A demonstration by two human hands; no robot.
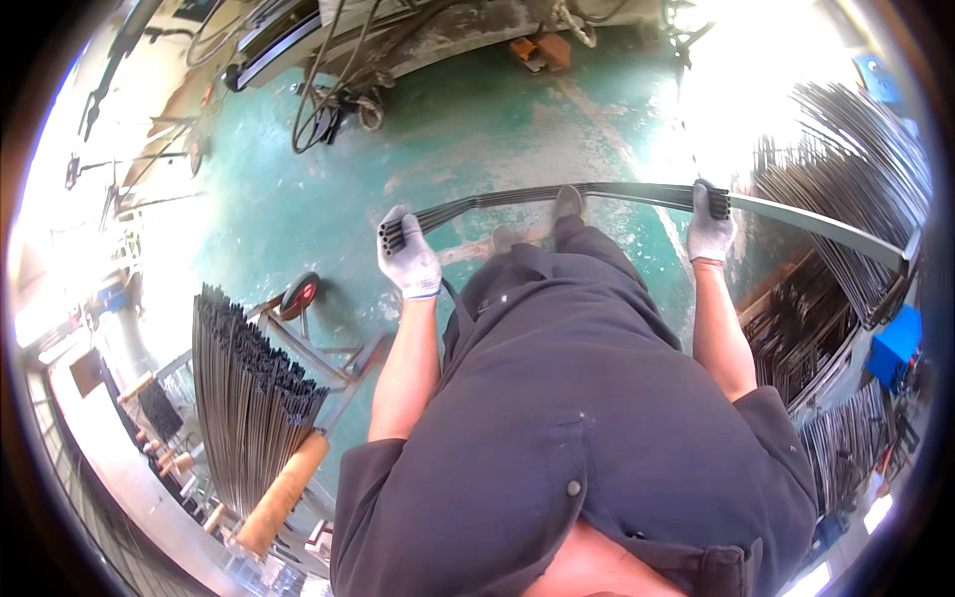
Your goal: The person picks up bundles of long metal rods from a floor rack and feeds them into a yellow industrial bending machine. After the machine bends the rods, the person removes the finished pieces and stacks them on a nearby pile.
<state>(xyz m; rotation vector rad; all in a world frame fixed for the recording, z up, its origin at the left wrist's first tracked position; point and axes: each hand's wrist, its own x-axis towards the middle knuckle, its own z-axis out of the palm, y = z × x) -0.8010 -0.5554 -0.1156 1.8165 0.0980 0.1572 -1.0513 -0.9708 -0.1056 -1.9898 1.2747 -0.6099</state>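
A bundle of thin dark metal tubes (527,197) stretches sideways in front of me above the floor. White work gloves cover both my hands. My left hand (410,261) is closed around the bundle's left end, where several round tube ends show beside the fingers. Near its right end, my right hand (710,231) wraps the same bundle, and the tube ends stick out a little past the glove. Just beyond that hand, a grey metal bar (826,227) runs to the rack at the right; whether it touches the tubes I cannot tell.
Upright dark rods (249,398) fill a cart at the left, beside a caster wheel (300,295) and a tan-wrapped bar (284,495). More rods (846,169) lean at the right, near a blue box (895,348). Ahead are machinery with hanging cables (323,90) and an orange object (542,52).
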